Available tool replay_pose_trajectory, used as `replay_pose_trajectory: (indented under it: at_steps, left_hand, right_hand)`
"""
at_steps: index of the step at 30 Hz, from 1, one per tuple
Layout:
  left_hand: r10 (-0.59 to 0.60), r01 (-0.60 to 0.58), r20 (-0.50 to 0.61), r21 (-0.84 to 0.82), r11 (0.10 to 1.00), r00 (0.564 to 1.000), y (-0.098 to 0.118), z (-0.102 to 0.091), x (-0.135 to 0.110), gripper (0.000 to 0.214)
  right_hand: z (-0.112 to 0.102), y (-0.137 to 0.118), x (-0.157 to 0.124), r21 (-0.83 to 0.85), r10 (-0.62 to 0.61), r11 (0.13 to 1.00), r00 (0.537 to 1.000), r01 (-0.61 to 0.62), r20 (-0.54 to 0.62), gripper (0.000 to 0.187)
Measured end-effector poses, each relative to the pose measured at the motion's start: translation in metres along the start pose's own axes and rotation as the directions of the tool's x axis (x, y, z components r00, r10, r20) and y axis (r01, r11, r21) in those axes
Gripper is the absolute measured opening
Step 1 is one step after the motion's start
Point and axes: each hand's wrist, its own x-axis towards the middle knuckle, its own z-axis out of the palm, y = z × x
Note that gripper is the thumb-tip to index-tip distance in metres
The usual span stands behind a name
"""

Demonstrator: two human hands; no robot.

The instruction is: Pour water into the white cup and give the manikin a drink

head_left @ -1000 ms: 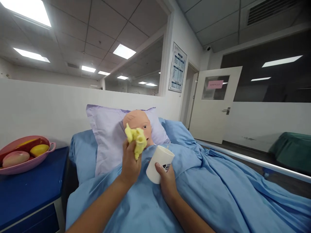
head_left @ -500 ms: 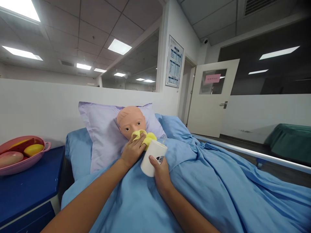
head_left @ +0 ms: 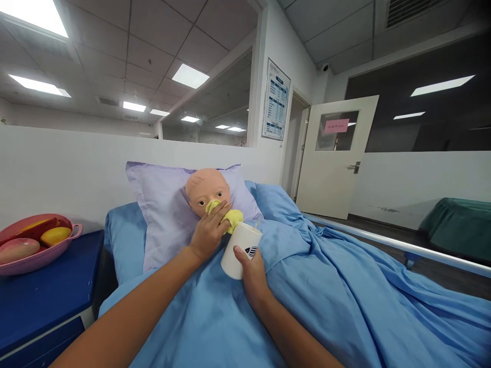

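Near the centre of the frame, the left hand (head_left: 209,235) gripped a crumpled yellow cloth (head_left: 235,220), its fingers closed over the upper part and pressing it against the mouth area of a mannequin head (head_left: 207,185). The right hand (head_left: 253,276), just below and to the right, was wrapped around a white cup (head_left: 242,238) with a dark striped mark; the cup leaned, its rim toward the upper right and just beside the cloth. What it held could not be seen.

The head lay on a lilac pillow (head_left: 157,199), its eyes uncovered, and a blue quilt (head_left: 326,291) spread across the lower middle and right of the frame. At the left edge, a pink basket (head_left: 36,262) with yellow and red fruit-like pieces stood on a blue bedside cabinet (head_left: 42,301). A pale door (head_left: 324,179) stood open at upper right.
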Motion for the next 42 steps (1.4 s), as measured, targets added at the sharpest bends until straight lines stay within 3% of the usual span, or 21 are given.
replay_pose_trajectory:
  at_steps: [3,7,13,18,21,24,29,34,36,38,39,40,42]
  left_hand:
    - [0.045,-0.049,0.053,0.095,0.994,0.998,0.0,0.014,0.007,0.023]
    - [0.075,-0.088,0.101,0.14,0.986,0.992,0.004,0.024,-0.017,0.033]
    - [0.021,-0.02,0.162,-0.009,1.0,0.987,0.004,0.007,-0.047,0.038]
    - [-0.009,0.019,0.071,-0.137,0.99,0.997,0.002,-0.005,-0.021,0.036]
    - [-0.054,0.058,0.047,-0.102,0.993,0.997,0.002,-0.001,-0.002,0.035]
    - [-0.059,0.063,0.087,-0.038,0.997,0.994,0.003,0.007,0.001,0.03]
    - [-0.031,0.032,0.158,-0.006,0.999,0.987,0.001,0.014,-0.03,0.038]
    - [-0.119,0.147,0.17,-0.159,0.976,0.978,0.002,0.0,-0.058,0.045]
    - [-0.218,0.25,0.141,-0.27,0.93,0.966,0.009,-0.012,-0.061,0.045]
    - [-0.43,0.425,0.079,-0.389,0.817,0.899,0.02,-0.026,-0.061,0.038]
    - [-0.575,0.534,0.055,-0.449,0.716,0.817,0.026,-0.032,-0.063,0.032]
    - [-0.722,0.634,0.041,-0.513,0.578,0.691,0.032,-0.037,-0.066,0.029]
    - [-0.928,0.73,0.097,-0.649,0.215,0.36,0.041,-0.041,-0.078,0.032]
  right_hand:
    - [0.0,0.001,0.0,0.001,-0.003,1.0,1.0,0.003,0.004,0.062]
    - [0.001,0.002,0.0,0.009,-0.013,1.0,1.0,0.013,0.014,0.064]
    - [0.001,0.002,0.0,0.013,-0.004,1.0,0.999,0.004,0.053,0.065]
    - [0.002,-0.002,0.0,0.0,-0.022,1.0,0.998,0.022,0.063,0.066]
    - [0.002,-0.004,-0.001,0.004,0.006,1.0,0.999,-0.006,0.034,0.062]
    - [0.002,-0.004,-0.001,0.012,-0.002,1.0,0.999,0.001,0.044,0.058]
    - [0.001,-0.003,-0.001,0.006,-0.019,1.0,0.998,0.019,0.066,0.054]
    - [0.002,-0.005,-0.002,-0.037,0.023,0.999,0.994,-0.019,0.105,0.06]
    - [0.002,-0.006,-0.002,-0.071,0.004,0.997,0.989,0.006,0.146,0.061]
    - [0.0,-0.006,-0.003,-0.108,-0.017,0.993,0.975,0.042,0.222,0.06]
    - [0.0,-0.006,-0.003,-0.126,-0.023,0.99,0.964,0.058,0.265,0.06]
    - [-0.001,-0.005,-0.004,-0.145,-0.023,0.987,0.953,0.07,0.303,0.059]
    - [-0.003,-0.003,-0.006,-0.182,-0.008,0.98,0.938,0.076,0.347,0.057]
